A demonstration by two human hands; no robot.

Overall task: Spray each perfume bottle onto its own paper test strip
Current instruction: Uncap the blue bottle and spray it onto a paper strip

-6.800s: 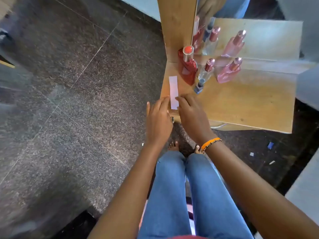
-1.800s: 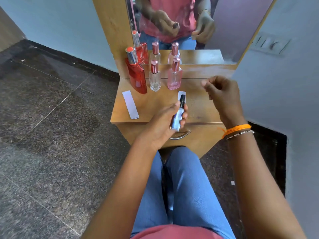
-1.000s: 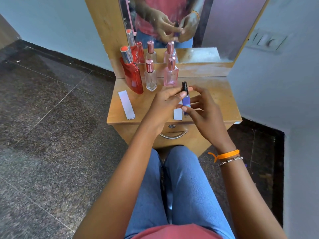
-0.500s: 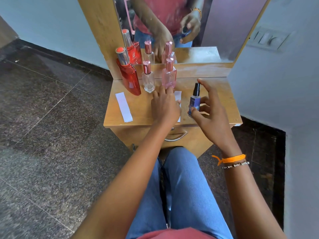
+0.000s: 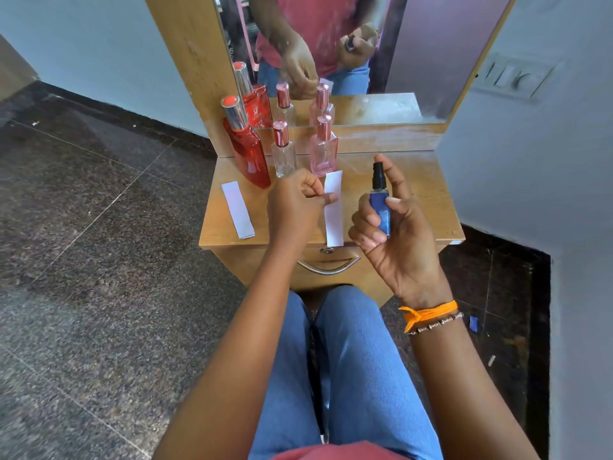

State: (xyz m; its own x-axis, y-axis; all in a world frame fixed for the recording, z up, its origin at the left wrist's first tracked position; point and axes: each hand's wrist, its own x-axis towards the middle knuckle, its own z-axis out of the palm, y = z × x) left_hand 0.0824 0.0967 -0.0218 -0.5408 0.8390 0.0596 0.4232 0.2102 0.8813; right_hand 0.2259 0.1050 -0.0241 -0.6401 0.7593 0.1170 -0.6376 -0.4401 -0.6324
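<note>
The blue spray bottle stood upright in the right hand, fingers curled round its body and the index finger reaching up behind the black nozzle; whether the fingertip pressed the nozzle could not be determined from this angle. The bottle was held above the front right part of the wooden table top, clear of the surface.

Just to its left, the left hand pinched a white paper test strip between thumb and curled fingers at the strip's upper left edge. The strip's lower end reached over the table's front edge, above the drawer handle. A narrow gap separated strip and bottle.

A second paper strip lay flat near the table's left front corner, its lower end just at the front edge, well apart from both hands.

Three bottles stood in a row along the back, against the mirror: a tall red bottle at left, a small clear bottle in the middle, a pink bottle at right, close together. The pink bottle stood just behind the held strip's top end.

The right half of the table top behind the blue bottle lay bare to the mirror ledge. An orange wrist band sat on the right wrist.
</note>
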